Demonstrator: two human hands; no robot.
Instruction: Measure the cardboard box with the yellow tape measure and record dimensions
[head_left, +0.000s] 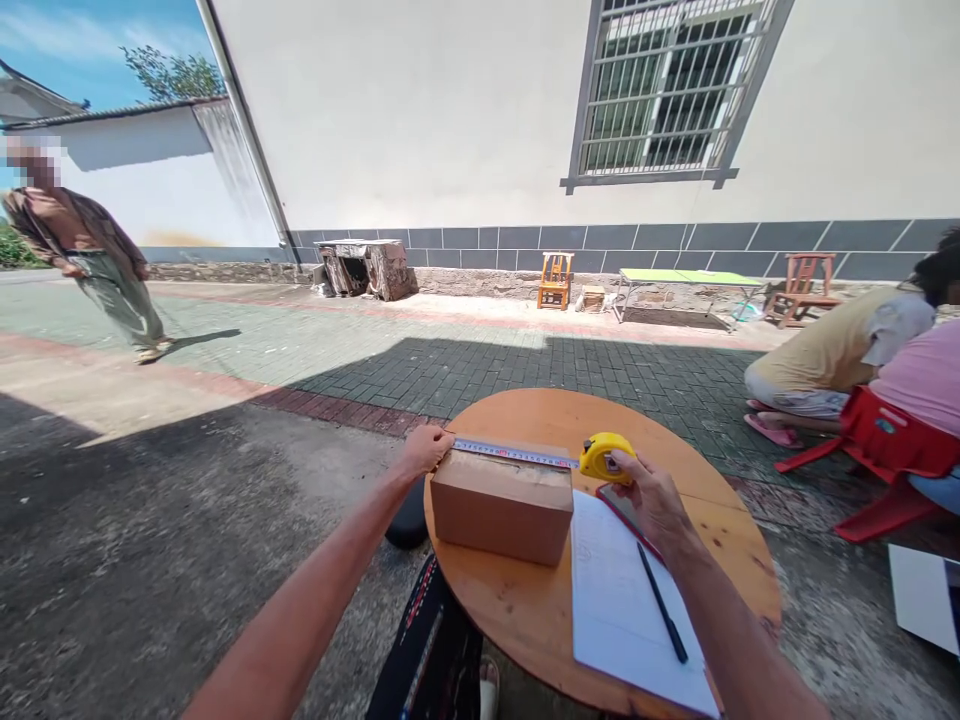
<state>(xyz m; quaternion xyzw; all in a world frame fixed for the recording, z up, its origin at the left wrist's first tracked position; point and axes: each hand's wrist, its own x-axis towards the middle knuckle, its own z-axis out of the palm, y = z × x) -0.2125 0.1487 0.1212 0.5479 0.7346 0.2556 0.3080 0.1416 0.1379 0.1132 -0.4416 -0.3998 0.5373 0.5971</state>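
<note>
A brown, rectangular cardboard box (499, 515), its contents hidden, sat on a round, orange-brown wooden table (517, 612). At the box's far left corner, the left hand (427, 450) pinched the end of a pale measuring blade (517, 455); the right hand (649, 495) gripped its rounded yellow case (602, 457).

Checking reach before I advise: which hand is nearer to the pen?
Right. The right hand holds the tape measure just beyond the pen; the left hand is farther off, at the far-left corner of the box.

Right grip (654, 496) holds tape measure (600, 457) — blade (517, 454) along cardboard box (501, 510).
</note>
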